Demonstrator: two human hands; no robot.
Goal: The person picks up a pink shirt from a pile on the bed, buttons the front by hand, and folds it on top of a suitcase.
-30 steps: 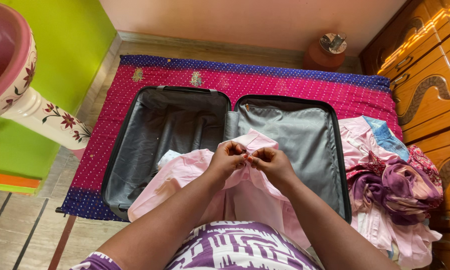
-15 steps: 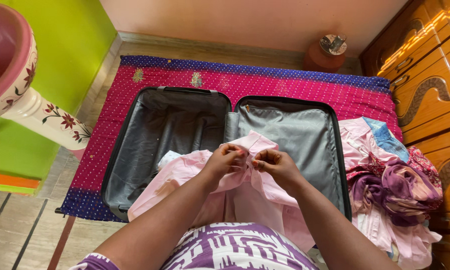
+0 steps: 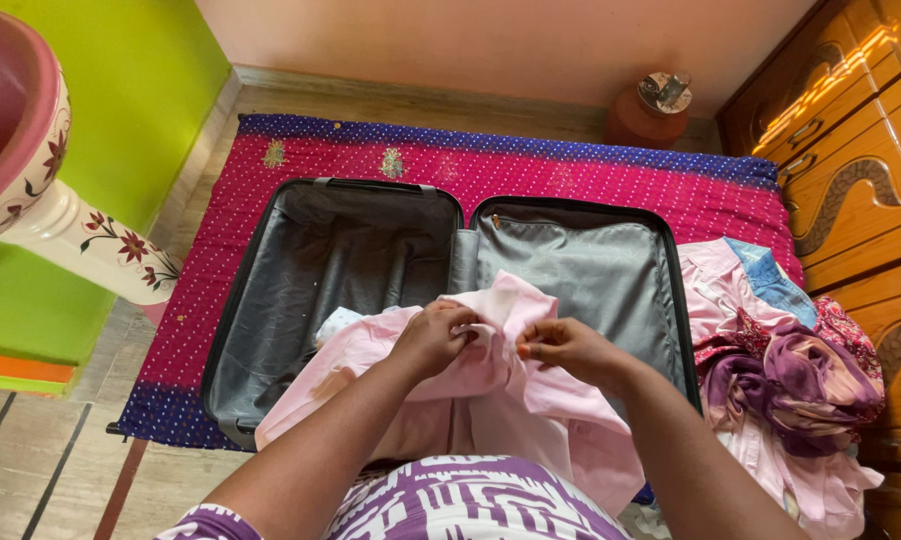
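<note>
A pale pink shirt (image 3: 490, 375) lies across the near edge of an open black suitcase (image 3: 360, 250) with grey lining. My left hand (image 3: 432, 338) pinches the shirt's front near the collar. A little to its right, my right hand (image 3: 570, 350) pinches the other edge of the same shirt front. The collar end of the shirt points into the suitcase. A small white cloth (image 3: 335, 322) peeks out under the shirt's left side.
The suitcase rests on a magenta dotted cloth with blue border (image 3: 590, 180). A heap of pink, purple and blue clothes (image 3: 780, 360) sits to the right, against a carved wooden cabinet (image 3: 860, 170). A pink floral washbasin pedestal (image 3: 80, 240) stands left; a brown clay pot (image 3: 652, 110) at the back wall.
My hands, close together on the shirt front a second ago, have drawn apart and moved slightly lower. The view has shifted a little.
</note>
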